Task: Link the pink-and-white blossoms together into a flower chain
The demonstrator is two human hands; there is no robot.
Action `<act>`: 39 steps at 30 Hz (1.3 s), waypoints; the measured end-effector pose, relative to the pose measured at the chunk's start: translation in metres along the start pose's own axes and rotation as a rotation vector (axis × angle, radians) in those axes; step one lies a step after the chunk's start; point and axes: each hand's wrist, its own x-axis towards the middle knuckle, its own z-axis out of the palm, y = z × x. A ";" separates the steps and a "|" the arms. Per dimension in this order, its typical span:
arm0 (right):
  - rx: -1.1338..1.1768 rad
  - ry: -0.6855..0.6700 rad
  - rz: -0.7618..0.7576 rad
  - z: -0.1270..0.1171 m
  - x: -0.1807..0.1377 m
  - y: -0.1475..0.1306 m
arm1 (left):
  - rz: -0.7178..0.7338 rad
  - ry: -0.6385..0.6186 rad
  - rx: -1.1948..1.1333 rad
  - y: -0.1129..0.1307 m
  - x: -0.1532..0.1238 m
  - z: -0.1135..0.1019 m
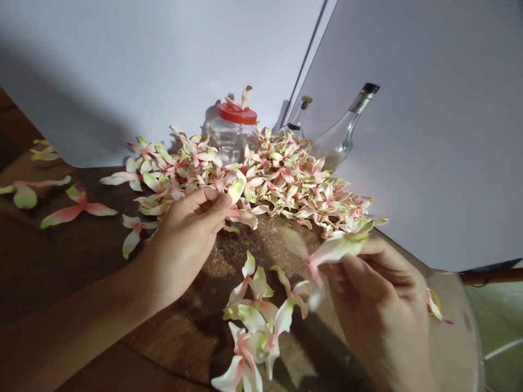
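Observation:
My left hand (196,239) pinches a pale green and pink petal piece (236,189) between thumb and fingers, close to the large heap. Between the thumb and fingers of my right hand (378,296) is a three-petalled flower piece (322,255), white and pink with a green tip; its outer petals are blurred. Behind both hands spreads a big heap of similar flower pieces (286,174). A smaller cluster of flower pieces (257,326) lies on the brown table (180,337) between my forearms, nearest me.
A clear jar (231,141) with a red lid (237,113) stands in the heap, a flower piece on top. Two glass bottles, one with a black cap (371,88), stand by the pale wall panels (441,136). Loose flower pieces (79,207) lie at left. The table's edge curves at right.

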 end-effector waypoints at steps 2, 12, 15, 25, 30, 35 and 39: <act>-0.063 -0.093 0.007 -0.002 0.004 -0.002 | 0.041 -0.019 0.041 0.003 0.002 0.001; -0.364 -0.259 0.076 0.012 0.005 0.002 | 0.029 -0.344 0.434 0.003 -0.020 0.016; -0.350 -0.245 0.067 0.012 0.006 0.004 | 0.014 -0.358 0.444 0.002 -0.023 0.015; -0.321 -0.204 -0.033 0.013 0.009 0.006 | 0.006 -0.386 0.374 0.002 -0.021 0.016; -0.313 -0.209 0.016 0.012 0.009 0.006 | -0.022 -0.397 0.369 0.003 -0.020 0.015; -0.282 -0.252 0.141 0.013 0.007 0.006 | 0.005 -0.380 0.439 0.001 -0.020 0.012; -0.292 -0.202 0.117 0.014 0.006 0.004 | 0.029 -0.349 0.451 0.002 -0.019 0.014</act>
